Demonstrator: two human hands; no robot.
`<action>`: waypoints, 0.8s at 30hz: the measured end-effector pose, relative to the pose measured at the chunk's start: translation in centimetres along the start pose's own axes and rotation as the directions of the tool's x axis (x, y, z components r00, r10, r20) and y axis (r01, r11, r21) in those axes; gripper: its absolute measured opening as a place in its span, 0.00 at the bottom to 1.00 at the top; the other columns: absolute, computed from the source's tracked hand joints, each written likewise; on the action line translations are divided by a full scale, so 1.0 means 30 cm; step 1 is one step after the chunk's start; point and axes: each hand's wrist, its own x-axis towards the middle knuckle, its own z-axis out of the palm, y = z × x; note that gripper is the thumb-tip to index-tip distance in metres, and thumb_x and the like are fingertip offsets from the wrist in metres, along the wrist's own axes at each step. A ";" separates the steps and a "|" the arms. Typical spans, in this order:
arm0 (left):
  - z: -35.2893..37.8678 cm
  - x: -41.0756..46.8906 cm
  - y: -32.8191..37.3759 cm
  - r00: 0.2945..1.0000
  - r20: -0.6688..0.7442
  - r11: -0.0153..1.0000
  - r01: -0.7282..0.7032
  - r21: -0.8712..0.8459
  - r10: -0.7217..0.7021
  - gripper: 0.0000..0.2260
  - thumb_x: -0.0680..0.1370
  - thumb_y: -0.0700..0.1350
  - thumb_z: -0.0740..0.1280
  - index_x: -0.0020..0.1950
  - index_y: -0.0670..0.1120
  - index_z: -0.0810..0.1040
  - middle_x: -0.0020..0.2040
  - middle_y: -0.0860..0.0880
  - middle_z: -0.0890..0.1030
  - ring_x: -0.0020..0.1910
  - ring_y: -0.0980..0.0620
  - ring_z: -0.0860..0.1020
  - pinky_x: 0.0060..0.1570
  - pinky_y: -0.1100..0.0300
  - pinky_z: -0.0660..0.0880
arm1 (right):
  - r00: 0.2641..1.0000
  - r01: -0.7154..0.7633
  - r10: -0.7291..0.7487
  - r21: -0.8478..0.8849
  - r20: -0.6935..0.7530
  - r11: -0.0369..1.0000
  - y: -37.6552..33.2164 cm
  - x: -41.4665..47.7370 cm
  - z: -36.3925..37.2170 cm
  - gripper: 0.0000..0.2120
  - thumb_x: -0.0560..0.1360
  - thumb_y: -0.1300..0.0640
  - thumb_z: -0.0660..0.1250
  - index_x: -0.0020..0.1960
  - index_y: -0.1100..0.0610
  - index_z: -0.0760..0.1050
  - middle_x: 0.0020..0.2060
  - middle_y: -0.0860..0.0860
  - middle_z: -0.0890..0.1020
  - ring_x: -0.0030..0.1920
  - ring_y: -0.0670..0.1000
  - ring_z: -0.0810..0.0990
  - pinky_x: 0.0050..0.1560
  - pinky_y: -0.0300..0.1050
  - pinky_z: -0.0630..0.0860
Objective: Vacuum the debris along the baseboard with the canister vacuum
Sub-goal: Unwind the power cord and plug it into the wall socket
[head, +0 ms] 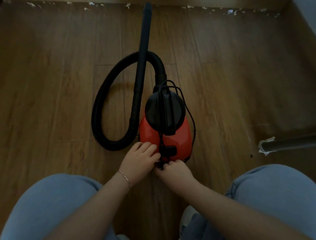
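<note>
Locate canister vacuum (172, 137) on the floor (51, 68), wand (143, 51) aimed at the debris (230, 12) ahead; hands close together at its near end, right hand (174, 169) pinching the wound cord (160, 137), left hand (140, 157) on the red shell, grip unclear. Expect rigid, fairly heavy body and limp cord; lift by the top handle (168, 111), steer by the stiff wand.

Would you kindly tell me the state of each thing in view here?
canister vacuum: standing on the floor, not yet in use.
power cord: wound over the canister, held by both hands.
hose: looped on the floor.
wand: lying flat, tip towards the baseboard.
debris: scattered along the baseboard.
left hand: fingers curled on the cord.
right hand: pinching the cord.
</note>
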 end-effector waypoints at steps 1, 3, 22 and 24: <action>0.010 -0.001 0.001 1.000 0.030 1.000 -0.002 -0.008 0.002 0.13 0.71 0.45 0.58 0.47 0.51 0.81 0.48 0.49 0.80 0.49 0.48 0.79 0.50 0.55 0.73 | 1.000 0.017 -0.016 -0.011 0.006 1.000 -0.004 0.016 0.010 0.17 0.80 0.59 0.58 0.68 0.56 0.68 0.58 0.58 0.78 0.54 0.58 0.78 0.49 0.52 0.74; 0.024 -0.003 0.003 0.997 0.070 1.000 -0.004 -0.021 0.005 0.10 0.69 0.44 0.64 0.47 0.51 0.80 0.49 0.49 0.80 0.48 0.48 0.79 0.46 0.54 0.75 | 0.999 0.028 -0.026 -0.060 0.028 0.998 -0.014 0.047 0.022 0.18 0.80 0.61 0.56 0.70 0.57 0.66 0.61 0.59 0.76 0.58 0.59 0.77 0.50 0.52 0.73; -0.110 -0.006 -0.071 0.977 -0.207 0.993 0.029 -0.111 -0.052 0.20 0.71 0.45 0.69 0.63 0.50 0.75 0.56 0.48 0.80 0.56 0.48 0.79 0.54 0.53 0.76 | 0.976 0.158 -0.155 0.009 -0.154 0.987 0.024 -0.042 -0.184 0.14 0.77 0.61 0.61 0.62 0.58 0.71 0.51 0.54 0.80 0.48 0.54 0.80 0.45 0.48 0.77; -0.135 -0.005 -0.075 0.966 -0.254 0.994 0.026 -0.108 -0.053 0.19 0.74 0.48 0.62 0.65 0.52 0.72 0.57 0.46 0.80 0.56 0.47 0.78 0.54 0.53 0.76 | 0.941 0.198 -0.180 0.034 -0.285 0.980 0.038 -0.062 -0.208 0.12 0.72 0.60 0.69 0.55 0.55 0.76 0.43 0.51 0.81 0.41 0.51 0.81 0.40 0.44 0.78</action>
